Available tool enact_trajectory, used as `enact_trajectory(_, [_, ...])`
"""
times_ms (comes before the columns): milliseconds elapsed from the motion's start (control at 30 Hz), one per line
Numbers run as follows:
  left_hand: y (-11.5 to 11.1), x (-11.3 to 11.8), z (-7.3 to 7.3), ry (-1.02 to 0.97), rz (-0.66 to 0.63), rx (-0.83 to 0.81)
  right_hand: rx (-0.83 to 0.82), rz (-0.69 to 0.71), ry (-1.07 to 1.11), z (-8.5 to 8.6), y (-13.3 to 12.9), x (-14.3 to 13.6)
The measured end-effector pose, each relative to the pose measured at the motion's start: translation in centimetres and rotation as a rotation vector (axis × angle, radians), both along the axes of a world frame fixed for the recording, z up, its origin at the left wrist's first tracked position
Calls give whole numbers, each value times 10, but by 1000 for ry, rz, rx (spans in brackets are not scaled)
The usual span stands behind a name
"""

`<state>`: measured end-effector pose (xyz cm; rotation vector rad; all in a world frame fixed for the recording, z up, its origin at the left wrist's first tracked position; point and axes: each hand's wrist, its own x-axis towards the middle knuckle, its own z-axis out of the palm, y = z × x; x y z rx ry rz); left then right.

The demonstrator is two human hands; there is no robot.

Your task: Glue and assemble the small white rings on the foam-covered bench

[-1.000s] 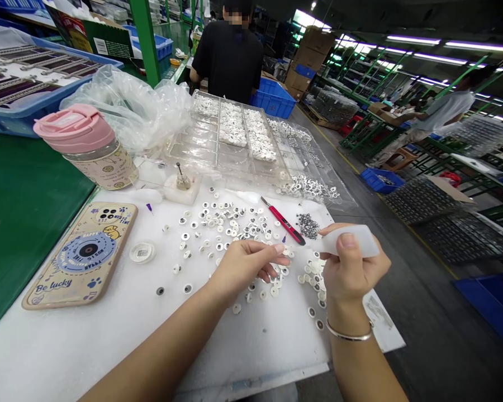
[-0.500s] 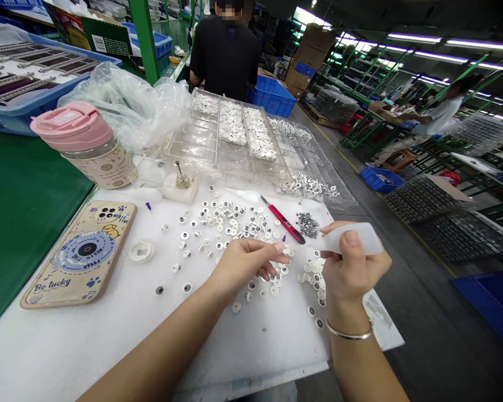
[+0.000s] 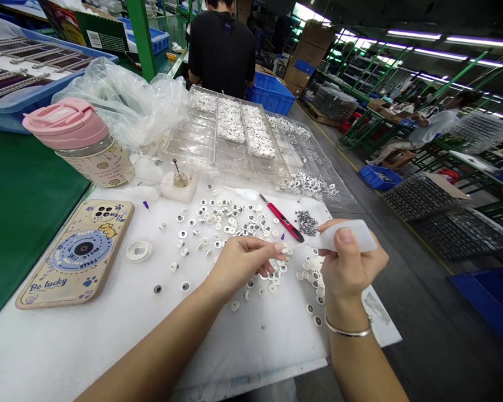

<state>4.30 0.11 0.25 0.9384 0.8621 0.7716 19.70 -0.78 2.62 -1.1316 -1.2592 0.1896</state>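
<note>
My right hand [image 3: 352, 262] is closed around a translucent white squeeze bottle [image 3: 356, 234], tilted with its narrow end toward my left hand. My left hand [image 3: 247, 259] is pinched, thumb against fingers, just left of that narrow end; anything in the pinch is too small to make out. Below and around the hands lie many small round white discs [image 3: 272, 288], some with dark centres. A red pen-like tool [image 3: 283, 219] with a metal tip rests behind my hands. Beside it is a heap of tiny metal parts [image 3: 305, 222].
A phone in a patterned case [image 3: 81, 251], a round white lid-like piece [image 3: 139, 250] and a pink-lidded cup [image 3: 84, 142] stand at left. Clear compartment trays [image 3: 216, 151] hold white parts at the back. A co-worker in a black shirt [image 3: 222, 53] sits beyond.
Both hands keep nearly the same pose, with the bottle still in my right hand. The whole view has shifted slightly.
</note>
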Motion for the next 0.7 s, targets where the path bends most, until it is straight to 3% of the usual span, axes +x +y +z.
enact_trajectory(200, [0,0,0,-29,-8,-10,4,52,60,1,0,-1])
enact_trajectory(433, [0,0,-2,-109,-14,-90,59,84,298,7,8,2])
enact_trajectory(567, [1,0,-2,-102,6,-96,38,85,310,22,8,13])
enact_trajectory(700, [3,-3,-2,-74,42,-102,22,46,162,46,3,30])
